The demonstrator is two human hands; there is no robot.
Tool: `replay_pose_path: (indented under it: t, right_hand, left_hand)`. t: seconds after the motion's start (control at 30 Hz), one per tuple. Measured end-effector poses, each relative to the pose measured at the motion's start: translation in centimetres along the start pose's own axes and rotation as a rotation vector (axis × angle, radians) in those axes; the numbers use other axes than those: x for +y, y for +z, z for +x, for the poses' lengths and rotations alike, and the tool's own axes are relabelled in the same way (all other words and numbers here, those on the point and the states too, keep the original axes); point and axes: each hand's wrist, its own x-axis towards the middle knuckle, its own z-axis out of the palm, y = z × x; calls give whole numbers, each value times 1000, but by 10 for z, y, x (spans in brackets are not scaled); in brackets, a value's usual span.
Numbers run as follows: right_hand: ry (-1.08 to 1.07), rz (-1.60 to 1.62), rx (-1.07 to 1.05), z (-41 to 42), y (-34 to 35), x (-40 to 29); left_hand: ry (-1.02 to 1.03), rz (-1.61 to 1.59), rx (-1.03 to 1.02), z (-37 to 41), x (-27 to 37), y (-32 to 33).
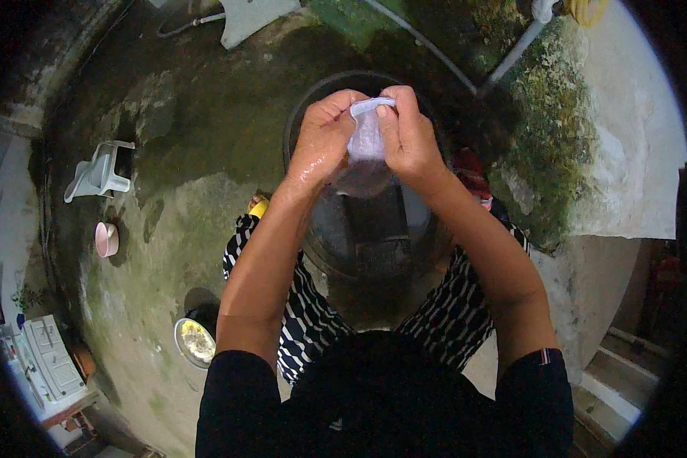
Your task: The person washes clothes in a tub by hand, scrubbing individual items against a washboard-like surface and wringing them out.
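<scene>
A small pale lavender piece of fabric (368, 134) with a thick banded edge hangs between both hands above a round black basin (315, 246). My left hand (329, 134) pinches its left side near the band. On the other side my right hand (409, 134) grips the band, thumb in front. Both hands are raised over the basin, and my left wrist looks wet. Dark water fills the basin beneath the fabric; what lies under its surface is hard to make out. Dark red cloth (472, 174) shows beside the basin's right rim, partly behind my right forearm.
On the mossy concrete floor (206, 217) at left are a white plastic stool (100, 172), a pink tub (107, 239) and a round dish with yellowish contents (197, 342). A grey pipe (423, 43) bends near the right wall. Steps (612, 389) lie at lower right.
</scene>
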Motion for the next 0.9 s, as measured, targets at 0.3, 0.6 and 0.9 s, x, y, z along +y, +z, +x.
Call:
replay_pose_path:
  t: [0.3,0.6,0.9]
  right_hand:
    - [103,247,20,6,18,-11]
    - [305,400,-575,18,-11,-16]
    - [381,418,-304,21,-26,-19]
  left_hand:
    - [437,211,59,3,5,-3]
    - [431,403,-17,-4,26,-7]
    - [207,-337,-293,-7,21,15]
